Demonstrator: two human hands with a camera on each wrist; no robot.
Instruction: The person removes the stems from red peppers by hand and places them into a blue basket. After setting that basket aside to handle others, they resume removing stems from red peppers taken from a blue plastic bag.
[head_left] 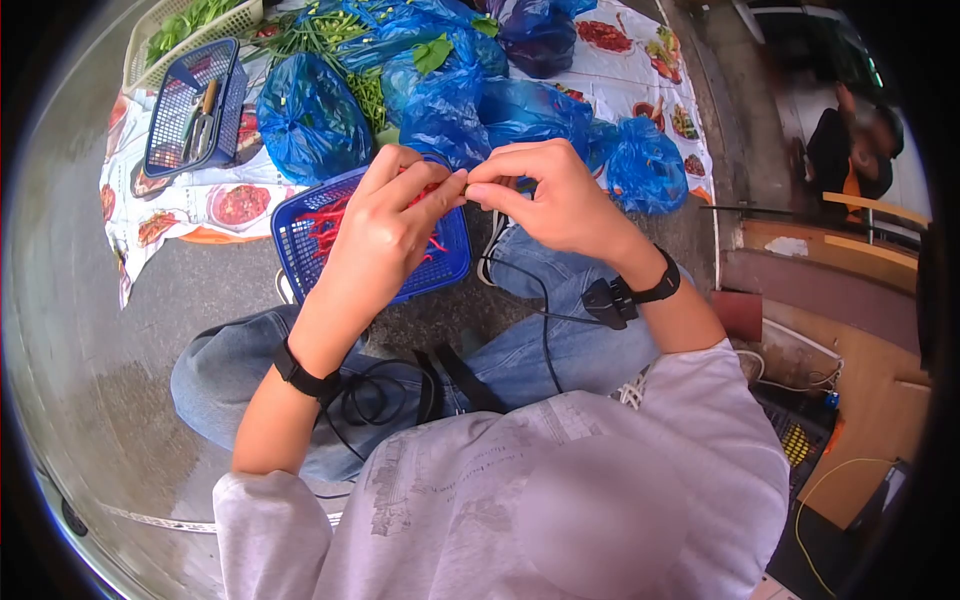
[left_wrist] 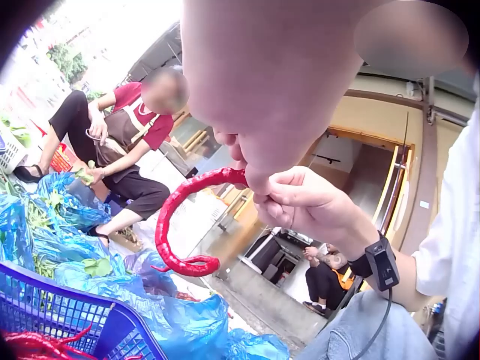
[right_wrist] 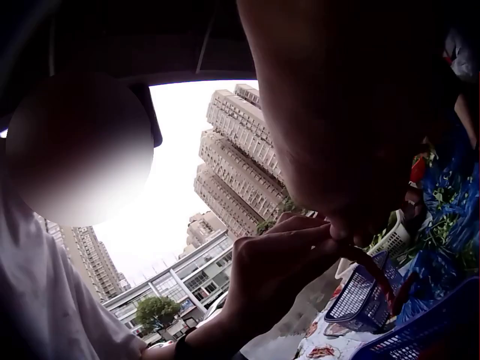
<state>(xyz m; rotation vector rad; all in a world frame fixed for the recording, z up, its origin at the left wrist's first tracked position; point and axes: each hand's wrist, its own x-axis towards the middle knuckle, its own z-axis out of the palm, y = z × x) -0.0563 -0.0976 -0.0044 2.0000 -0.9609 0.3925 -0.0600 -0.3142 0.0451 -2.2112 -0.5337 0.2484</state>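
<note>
Above the right edge of a blue rectangular plastic basket (head_left: 461, 250), the left hand (head_left: 385, 230) and right hand (head_left: 550, 195) pinch one end of a long, curled red chili (left_wrist: 165, 229). Grey concrete floor (head_left: 130, 330) surrounds a food-printed white cloth (head_left: 200, 210), crowded towards its far edge with knotted blue plastic bags (head_left: 312, 120).

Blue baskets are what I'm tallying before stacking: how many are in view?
2. One basket with red chilies is just left of the head view's middle; a second basket rests on the patterned cloth, upper left. Blue bags may hide more.
</note>
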